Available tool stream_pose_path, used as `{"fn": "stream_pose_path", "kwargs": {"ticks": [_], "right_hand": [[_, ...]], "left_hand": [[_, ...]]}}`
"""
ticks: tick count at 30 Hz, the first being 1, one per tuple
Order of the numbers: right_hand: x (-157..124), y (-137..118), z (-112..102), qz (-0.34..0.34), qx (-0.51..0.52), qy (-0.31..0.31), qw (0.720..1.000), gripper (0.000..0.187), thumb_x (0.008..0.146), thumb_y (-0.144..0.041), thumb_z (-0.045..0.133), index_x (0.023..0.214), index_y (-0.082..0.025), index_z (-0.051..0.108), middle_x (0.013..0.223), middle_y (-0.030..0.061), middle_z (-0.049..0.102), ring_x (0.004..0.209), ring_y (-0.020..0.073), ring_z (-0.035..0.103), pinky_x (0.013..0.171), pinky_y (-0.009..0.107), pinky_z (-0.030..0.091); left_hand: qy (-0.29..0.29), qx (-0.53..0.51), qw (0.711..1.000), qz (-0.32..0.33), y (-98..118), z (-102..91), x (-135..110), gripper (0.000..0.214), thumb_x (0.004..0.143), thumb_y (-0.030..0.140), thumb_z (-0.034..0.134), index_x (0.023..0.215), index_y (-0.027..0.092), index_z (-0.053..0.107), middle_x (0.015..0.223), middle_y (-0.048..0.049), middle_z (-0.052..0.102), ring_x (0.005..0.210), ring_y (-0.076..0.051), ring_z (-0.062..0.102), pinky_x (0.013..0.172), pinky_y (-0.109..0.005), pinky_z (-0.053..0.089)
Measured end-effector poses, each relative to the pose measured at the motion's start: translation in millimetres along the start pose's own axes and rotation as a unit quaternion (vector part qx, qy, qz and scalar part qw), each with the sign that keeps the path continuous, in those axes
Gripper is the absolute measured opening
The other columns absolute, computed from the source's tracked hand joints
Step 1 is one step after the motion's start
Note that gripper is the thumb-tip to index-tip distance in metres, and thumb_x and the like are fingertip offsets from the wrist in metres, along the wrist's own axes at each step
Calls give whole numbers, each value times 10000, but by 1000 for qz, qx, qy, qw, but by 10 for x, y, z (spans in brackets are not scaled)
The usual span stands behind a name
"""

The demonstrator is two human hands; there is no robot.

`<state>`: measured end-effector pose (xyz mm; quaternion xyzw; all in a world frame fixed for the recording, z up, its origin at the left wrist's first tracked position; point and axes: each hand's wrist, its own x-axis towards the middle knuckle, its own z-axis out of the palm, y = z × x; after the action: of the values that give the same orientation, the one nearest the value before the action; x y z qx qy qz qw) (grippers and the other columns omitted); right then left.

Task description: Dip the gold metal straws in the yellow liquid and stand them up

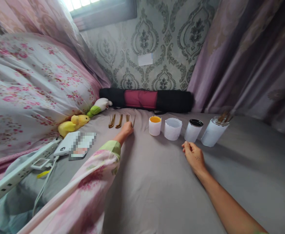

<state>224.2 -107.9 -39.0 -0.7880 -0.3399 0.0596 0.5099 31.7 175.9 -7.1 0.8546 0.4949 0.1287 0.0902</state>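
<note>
My left hand [127, 129] has its fingers closed around thin brown rods [127, 118] whose ends stick up beyond the fingers; the grip itself is partly hidden. Just left of it lie two small bundles of similar bent, L-shaped brown rods, a near bundle [119, 121] and a farther bundle [112, 121]. My right hand [193, 155] is curled closed low over the sheet, with nothing visible in it. Directly beyond that hand stands a white-wrapped container with a dark rim [193, 132]. To its left are a wide white container [173, 130] and a smaller one with a yellow-orange inside [154, 127].
A white-wrapped jar [213, 133] holding brown sticks stands at the right. A black and red bolster-shaped bag [142, 99] lies against the wall. At the left are soft toys [74, 125], a white power bank [67, 143], a power strip [23, 169] and a cable [45, 185].
</note>
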Motion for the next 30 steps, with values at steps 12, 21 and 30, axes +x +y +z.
{"fn": "stream_pose_path", "kwargs": {"ticks": [12, 21, 30], "right_hand": [[-3, -15, -4, -3, 8, -6, 1000, 444, 779, -550, 350, 713, -169, 569, 596, 47, 572, 533, 149, 513, 504, 245, 367], [-2, -10, 0, -6, 1, -5, 1000, 437, 793, -535, 343, 706, -172, 570, 588, 35, 567, 510, 133, 488, 495, 234, 346], [3, 20, 6, -12, 1, -7, 1000, 442, 792, -540, 339, 711, -173, 572, 585, 34, 568, 498, 134, 487, 484, 235, 343]], "left_hand": [[-2, -6, 1000, -24, 11, 38, 39, 237, 653, 81, 519, 841, 109, 662, 926, -150, 634, 922, -215, 573, 794, -233, 411], [-6, -12, 999, -34, 21, 39, 53, 242, 639, 70, 520, 826, 95, 673, 905, -178, 640, 912, -236, 583, 780, -256, 421], [-7, -36, 998, -59, 18, 30, 72, 229, 628, 81, 545, 815, 102, 676, 880, -171, 647, 908, -227, 584, 768, -240, 417]]}}
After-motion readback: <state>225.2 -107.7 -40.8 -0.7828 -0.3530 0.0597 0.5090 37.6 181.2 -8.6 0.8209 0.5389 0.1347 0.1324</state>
